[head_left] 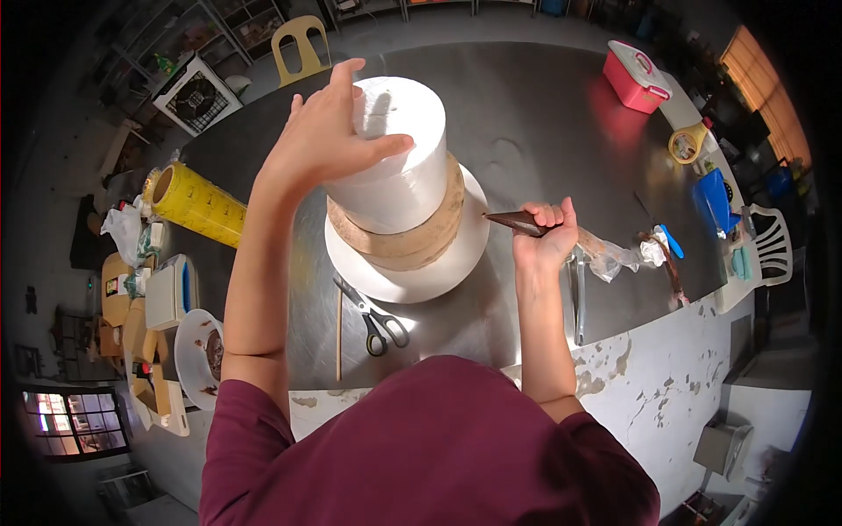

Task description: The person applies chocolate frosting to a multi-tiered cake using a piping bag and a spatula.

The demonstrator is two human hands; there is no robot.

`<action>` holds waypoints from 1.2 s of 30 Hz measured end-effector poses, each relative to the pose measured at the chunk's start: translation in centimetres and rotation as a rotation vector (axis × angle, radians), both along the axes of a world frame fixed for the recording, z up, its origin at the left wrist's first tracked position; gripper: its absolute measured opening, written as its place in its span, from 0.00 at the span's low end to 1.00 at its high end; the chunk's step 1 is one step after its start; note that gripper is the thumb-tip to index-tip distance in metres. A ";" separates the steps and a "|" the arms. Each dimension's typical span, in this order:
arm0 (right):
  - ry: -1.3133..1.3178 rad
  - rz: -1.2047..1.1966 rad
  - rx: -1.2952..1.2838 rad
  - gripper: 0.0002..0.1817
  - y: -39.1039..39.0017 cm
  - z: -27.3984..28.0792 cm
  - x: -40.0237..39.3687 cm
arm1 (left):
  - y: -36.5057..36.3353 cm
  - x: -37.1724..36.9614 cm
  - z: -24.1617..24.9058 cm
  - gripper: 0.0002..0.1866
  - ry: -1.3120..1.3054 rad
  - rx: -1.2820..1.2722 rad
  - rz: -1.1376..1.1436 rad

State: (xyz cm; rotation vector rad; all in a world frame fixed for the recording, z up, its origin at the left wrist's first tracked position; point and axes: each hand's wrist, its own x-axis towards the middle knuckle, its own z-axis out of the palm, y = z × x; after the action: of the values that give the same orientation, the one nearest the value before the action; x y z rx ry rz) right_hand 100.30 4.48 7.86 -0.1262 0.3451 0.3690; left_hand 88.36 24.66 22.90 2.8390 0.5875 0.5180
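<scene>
A tall white cylindrical cake tier (395, 197) stands upright on a wider, light-brown tier (421, 243). Both rest on a round white board (412, 287). My left hand (329, 136) is spread at the top left of the white tier, its thumb reaching over the upper face and the other fingers pointing away. To the right of the board, my right hand (548, 238) is closed around a piping bag (517, 223) with dark brown filling. The bag's tip points left at the lower tier, and its clear plastic tail trails out to the right behind the hand.
Black-handled scissors (375, 320) and a thin wooden stick (339, 337) lie near the table's front edge. A yellow roll (197, 203) and a white bowl with brown smears (195, 351) are at left. A pink lidded box (633, 79) sits at back right; metal tongs (579, 298) lie at right.
</scene>
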 end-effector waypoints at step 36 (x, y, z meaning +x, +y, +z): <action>0.031 0.072 -0.001 0.20 0.9 -0.9 0.4 | 0.6 0.8 -0.2 0.46 0.057 0.094 -0.017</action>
State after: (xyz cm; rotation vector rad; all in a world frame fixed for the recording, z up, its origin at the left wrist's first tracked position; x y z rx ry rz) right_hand 100.68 5.37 6.96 -0.1339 0.3720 0.4426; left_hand 89.20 25.30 22.73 2.9533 0.5633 0.4754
